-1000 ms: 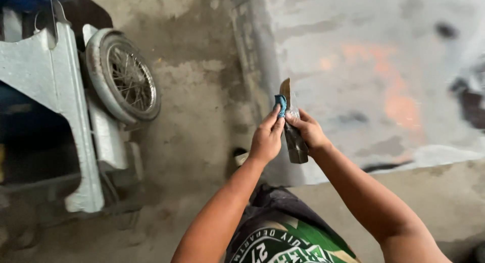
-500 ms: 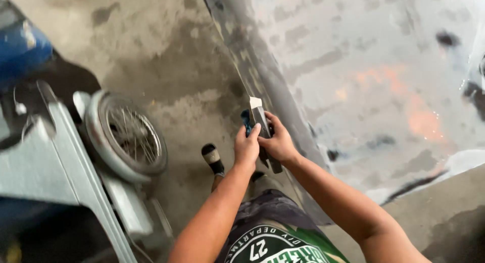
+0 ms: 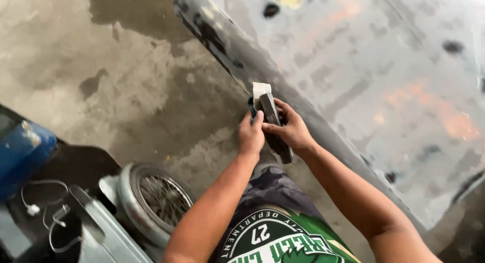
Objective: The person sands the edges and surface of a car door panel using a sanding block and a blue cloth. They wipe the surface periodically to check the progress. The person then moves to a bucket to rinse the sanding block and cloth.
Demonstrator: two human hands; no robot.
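Note:
My right hand (image 3: 292,129) grips a dark, flat sanding block (image 3: 275,127) that is wrapped at its upper end with a pale sheet of sandpaper (image 3: 260,88). My left hand (image 3: 251,134) pinches the left side of the block, where a small blue piece (image 3: 251,107) shows under the fingers. Both hands hold the block in front of my body, just beside the edge of a large grey sanded vehicle panel (image 3: 384,76).
The panel has orange and dark patches and fills the right side. A stained concrete floor (image 3: 126,66) lies to the left. At lower left stand a spoked wheel (image 3: 159,200), a grey metal frame, a blue container (image 3: 22,149) and a white cable (image 3: 43,207).
My head has turned, so the wheel and frame slid toward the lower left and the panel fills more of the view. The hands stay together on the block.

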